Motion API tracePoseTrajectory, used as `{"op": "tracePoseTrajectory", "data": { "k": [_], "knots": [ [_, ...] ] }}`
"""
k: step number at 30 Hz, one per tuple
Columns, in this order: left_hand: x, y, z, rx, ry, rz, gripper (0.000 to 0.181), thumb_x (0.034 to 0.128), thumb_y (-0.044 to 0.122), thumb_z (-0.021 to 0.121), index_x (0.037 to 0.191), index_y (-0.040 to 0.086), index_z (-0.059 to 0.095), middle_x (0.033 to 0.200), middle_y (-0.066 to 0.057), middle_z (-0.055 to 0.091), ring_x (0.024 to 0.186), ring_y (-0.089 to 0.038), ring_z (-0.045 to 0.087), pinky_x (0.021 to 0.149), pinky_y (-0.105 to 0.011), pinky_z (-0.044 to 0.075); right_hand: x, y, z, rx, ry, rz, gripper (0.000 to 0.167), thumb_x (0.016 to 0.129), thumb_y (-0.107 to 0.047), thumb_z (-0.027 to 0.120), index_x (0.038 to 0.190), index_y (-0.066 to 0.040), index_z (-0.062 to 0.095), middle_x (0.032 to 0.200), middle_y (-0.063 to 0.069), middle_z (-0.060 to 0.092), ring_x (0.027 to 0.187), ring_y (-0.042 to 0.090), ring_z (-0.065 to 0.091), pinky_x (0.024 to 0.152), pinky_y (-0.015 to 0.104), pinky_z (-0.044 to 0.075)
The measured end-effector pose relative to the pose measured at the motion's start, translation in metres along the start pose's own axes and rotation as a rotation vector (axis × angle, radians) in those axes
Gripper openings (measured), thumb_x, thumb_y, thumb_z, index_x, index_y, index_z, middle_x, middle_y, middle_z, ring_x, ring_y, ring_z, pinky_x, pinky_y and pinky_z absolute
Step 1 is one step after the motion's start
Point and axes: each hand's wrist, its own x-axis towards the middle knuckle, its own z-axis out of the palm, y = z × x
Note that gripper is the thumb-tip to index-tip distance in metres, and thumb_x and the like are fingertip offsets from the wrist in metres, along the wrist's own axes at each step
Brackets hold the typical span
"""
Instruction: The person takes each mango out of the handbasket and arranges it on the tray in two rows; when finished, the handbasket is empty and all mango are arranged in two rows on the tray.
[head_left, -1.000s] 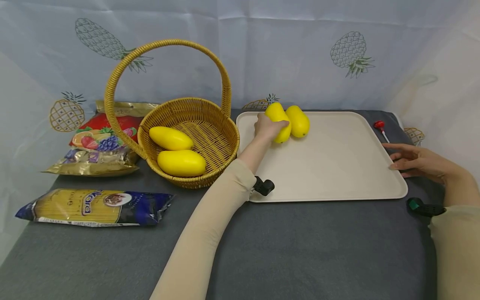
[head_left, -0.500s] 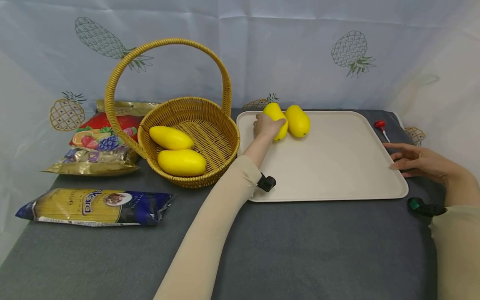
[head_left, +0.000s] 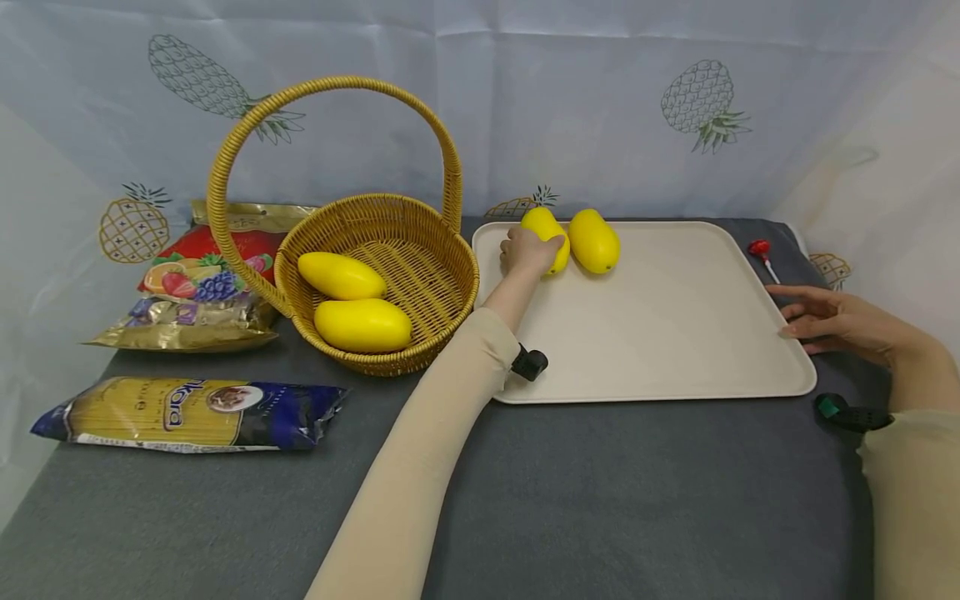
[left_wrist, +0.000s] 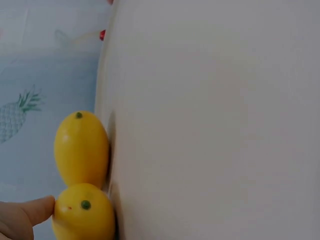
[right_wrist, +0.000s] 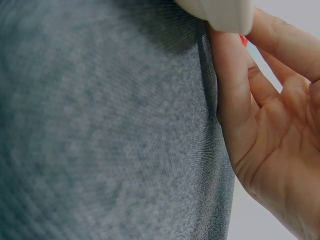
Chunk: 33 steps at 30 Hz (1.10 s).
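Observation:
In the head view my left hand (head_left: 527, 252) grips a yellow mango (head_left: 550, 237) at the back left of the beige tray (head_left: 660, 333). Its thumb presses the mango's near right side; the other fingers are mostly hidden behind. A second mango (head_left: 594, 242) lies just right of it on the tray. In the left wrist view the held mango (left_wrist: 84, 215) has a green stem spot, and the thumb touches it. My right hand (head_left: 847, 325) rests against the tray's right rim with fingers extended. The right wrist view shows thumb and forefinger at the tray corner (right_wrist: 227, 15).
Left of the tray, a tall-handled wicker basket (head_left: 442, 325) holds two mangoes (head_left: 363, 326). A candy bag (head_left: 210, 275) leans behind it and a pasta packet (head_left: 187, 414) lies in front. A red lollipop (head_left: 760, 249) lies beyond the tray's right edge. A curtain (head_left: 570, 108) hangs behind.
My left hand has moved slightly left and back with the mango, so a small gap now shows between it and the second mango. The right hand has stayed in place.

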Motion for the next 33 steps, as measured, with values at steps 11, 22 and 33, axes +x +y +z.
{"op": "tracePoseTrajectory", "data": {
  "k": [11,22,33],
  "knots": [
    [0.011,-0.003,0.008,0.055,0.003,0.026,0.075,0.0936,0.052,0.06,0.147,0.007,0.035,0.14,-0.011,0.047,0.133,-0.023,0.046,0.109,-0.031,0.041,0.0,0.002,0.001,0.031,-0.009,-0.013,0.065,0.102,-0.011,0.052,0.151,-0.045,0.025,0.104,-0.021,0.056,0.088,0.004,0.064,0.073,0.027,0.057],
    [-0.011,0.004,0.0,0.089,0.026,0.078,0.083,0.0941,0.051,0.06,0.153,0.006,0.024,0.146,-0.016,0.033,0.133,-0.029,0.037,0.106,-0.034,0.043,0.001,0.001,0.0,0.026,-0.005,-0.013,0.066,0.102,-0.011,0.051,0.153,-0.042,0.023,0.104,-0.021,0.057,0.09,0.003,0.064,0.074,0.026,0.057],
    [-0.04,0.015,-0.017,0.036,-0.062,0.31,0.078,0.0935,0.049,0.062,0.149,0.005,0.03,0.149,-0.014,0.034,0.139,-0.028,0.03,0.116,-0.037,0.029,0.002,0.002,0.0,0.019,-0.007,-0.013,0.067,0.102,-0.01,0.051,0.153,-0.043,0.022,0.105,-0.023,0.057,0.091,0.003,0.064,0.074,0.026,0.057]
  ]
}}
